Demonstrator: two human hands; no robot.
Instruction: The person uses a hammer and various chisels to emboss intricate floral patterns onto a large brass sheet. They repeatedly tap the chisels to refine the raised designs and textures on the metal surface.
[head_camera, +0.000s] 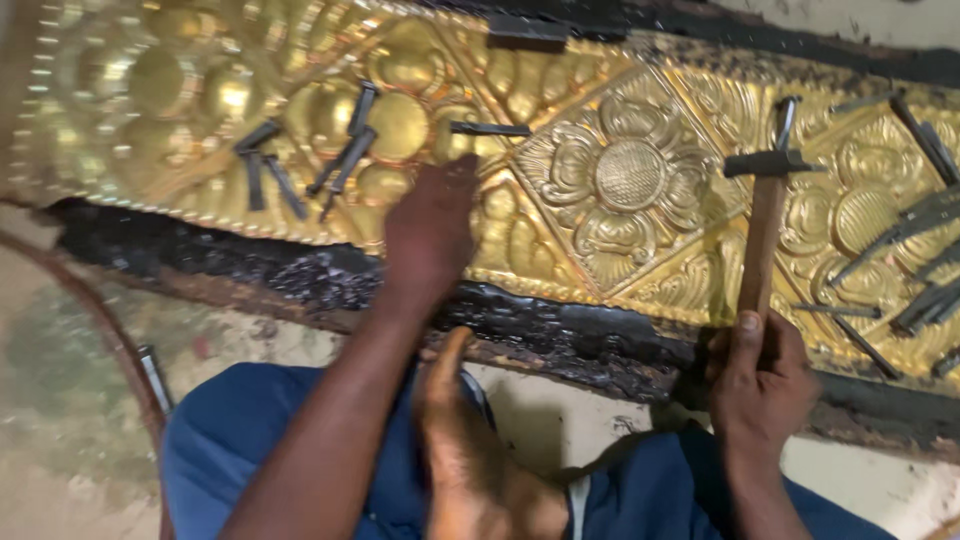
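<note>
A long embossed brass sheet (630, 175) with flower and boss patterns lies on a black pitch bed (560, 335). My left hand (430, 235) rests fingers-down on the sheet near its lower edge, beside a round boss; whether it holds a punch is hidden. My right hand (760, 380) grips the wooden handle of a small hammer (768, 165), whose dark metal head hovers over the sheet right of the big flower.
Several dark steel punches lie on the sheet at upper left (345, 160) and at the right end (925, 260). One punch (490, 128) lies above my left hand. My bare foot (460, 450) and blue trousers (230, 450) are below, on a pale floor.
</note>
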